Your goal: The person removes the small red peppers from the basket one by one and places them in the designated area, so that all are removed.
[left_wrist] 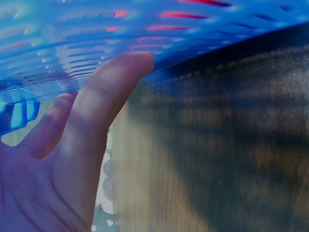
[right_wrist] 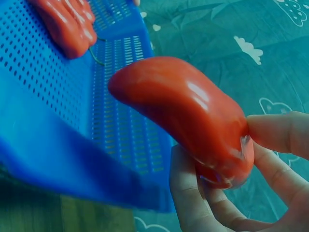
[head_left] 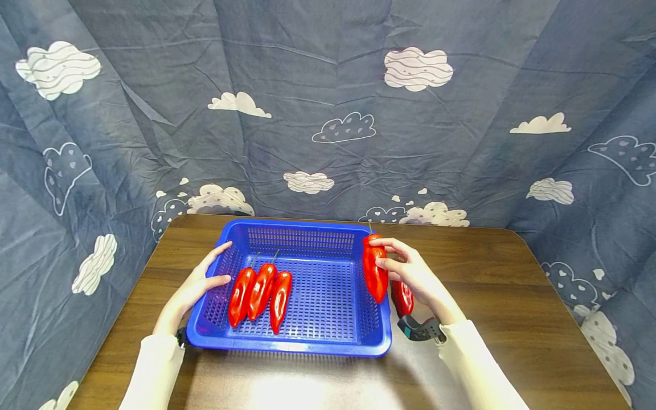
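My right hand (head_left: 410, 270) pinches a glossy red pepper (head_left: 376, 273) near its stem end, over the right rim of a blue plastic basket (head_left: 289, 345). The right wrist view shows the fingertips around the wide end of this pepper (right_wrist: 183, 106), its tapered end pointing toward the basket. Three more red peppers (head_left: 263, 291) lie side by side in the basket's left half, two with green stems showing. Against the basket's left side rests my left hand (head_left: 192, 287), thumb and fingers extended; in the left wrist view the thumb (left_wrist: 104, 92) touches the slotted wall.
Another red pepper (head_left: 402, 297) is on the wooden table (head_left: 492, 319) beside the basket's right side, partly behind my right hand and wristband (head_left: 421, 329). A dark cloth with cloud prints (head_left: 338, 85) hangs behind and around the table.
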The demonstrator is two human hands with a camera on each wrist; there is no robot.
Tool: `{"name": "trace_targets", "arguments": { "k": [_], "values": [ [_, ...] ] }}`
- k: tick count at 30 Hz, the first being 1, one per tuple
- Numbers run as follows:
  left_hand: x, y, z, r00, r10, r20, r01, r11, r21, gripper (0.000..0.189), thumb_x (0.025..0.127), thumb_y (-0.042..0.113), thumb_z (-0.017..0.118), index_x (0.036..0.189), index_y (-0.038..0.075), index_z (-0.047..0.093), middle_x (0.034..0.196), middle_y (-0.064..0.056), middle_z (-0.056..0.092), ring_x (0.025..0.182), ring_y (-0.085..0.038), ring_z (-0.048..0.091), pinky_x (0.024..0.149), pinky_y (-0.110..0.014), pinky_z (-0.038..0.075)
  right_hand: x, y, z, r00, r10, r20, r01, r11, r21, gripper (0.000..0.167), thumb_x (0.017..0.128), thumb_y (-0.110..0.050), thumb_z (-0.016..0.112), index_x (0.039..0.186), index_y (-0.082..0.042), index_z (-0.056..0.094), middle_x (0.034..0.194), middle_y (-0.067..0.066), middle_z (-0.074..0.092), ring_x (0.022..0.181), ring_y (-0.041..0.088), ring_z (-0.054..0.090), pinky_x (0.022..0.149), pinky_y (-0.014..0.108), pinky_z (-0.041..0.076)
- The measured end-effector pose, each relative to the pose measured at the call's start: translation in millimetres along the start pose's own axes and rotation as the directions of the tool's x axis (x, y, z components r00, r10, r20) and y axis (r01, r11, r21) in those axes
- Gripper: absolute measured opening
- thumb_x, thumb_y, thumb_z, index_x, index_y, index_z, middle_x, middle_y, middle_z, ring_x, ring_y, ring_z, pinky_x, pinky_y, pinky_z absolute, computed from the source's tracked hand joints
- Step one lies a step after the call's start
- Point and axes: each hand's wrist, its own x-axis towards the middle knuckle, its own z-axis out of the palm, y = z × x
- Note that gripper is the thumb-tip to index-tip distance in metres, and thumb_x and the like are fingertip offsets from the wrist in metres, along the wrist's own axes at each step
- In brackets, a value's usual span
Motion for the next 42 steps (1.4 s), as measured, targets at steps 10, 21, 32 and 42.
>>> {"name": "trace_targets", "arguments": {
  "k": [10, 21, 32, 42],
  "values": [
    [-0.6, -0.4, -0.1, 1.0, -0.009, 0.001, 0.009, 1.0, 0.007, 0.071, 0.091, 0.005, 0.055, 0.152, 0.011, 0.019, 0.147, -0.03, 0.024, 0.128, -0.048, 0.033, 0.088, -0.025, 0.044, -6.5, 5, -13, 1.0, 0.02, -0.022, -0.019, 0.999, 0.026, 0.04, 0.093, -0.002, 0.055, 0.13, 0.007, 0.047, 0.12, 0.023, 0.048, 0.09, 0.017, 0.062, 0.076, 0.035, 0.054],
    [-0.4, 1.7, 0.7, 0.999, -0.052, 0.003, 0.052, 0.999, -0.017, 0.071, 0.092, 0.004, 0.054, 0.152, 0.016, 0.019, 0.149, -0.027, 0.022, 0.129, -0.047, 0.032, 0.096, -0.047, 0.04, -16.7, 13, -28, 0.997, 0.048, -0.064, -0.048, 0.999, -0.01, 0.04, 0.093, -0.005, 0.056, 0.13, 0.008, 0.046, 0.12, 0.024, 0.047, 0.09, 0.016, 0.06, 0.076, 0.036, 0.053],
    [-0.9, 1.5, 0.2, 0.999, -0.05, 0.003, 0.05, 0.998, -0.025, 0.072, 0.091, 0.004, 0.056, 0.152, 0.015, 0.019, 0.148, -0.028, 0.023, 0.128, -0.046, 0.033, 0.093, -0.045, 0.041, -22.0, 24, -41, 0.995, 0.046, -0.084, -0.046, 0.999, 0.001, 0.041, 0.093, -0.002, 0.055, 0.13, 0.008, 0.045, 0.114, 0.012, 0.052, 0.091, 0.014, 0.06, 0.076, 0.035, 0.053],
    [-0.9, 1.1, 0.0, 0.999, -0.038, 0.008, 0.038, 0.999, -0.019, 0.071, 0.091, 0.003, 0.054, 0.152, 0.014, 0.019, 0.149, -0.028, 0.022, 0.129, -0.047, 0.032, 0.095, -0.048, 0.041, -25.8, 32, -53, 0.994, 0.027, -0.105, -0.028, 1.0, -0.004, 0.037, 0.093, -0.001, 0.054, 0.129, 0.005, 0.049, 0.112, 0.009, 0.053, 0.088, 0.012, 0.061, 0.073, 0.033, 0.054]
  ]
}}
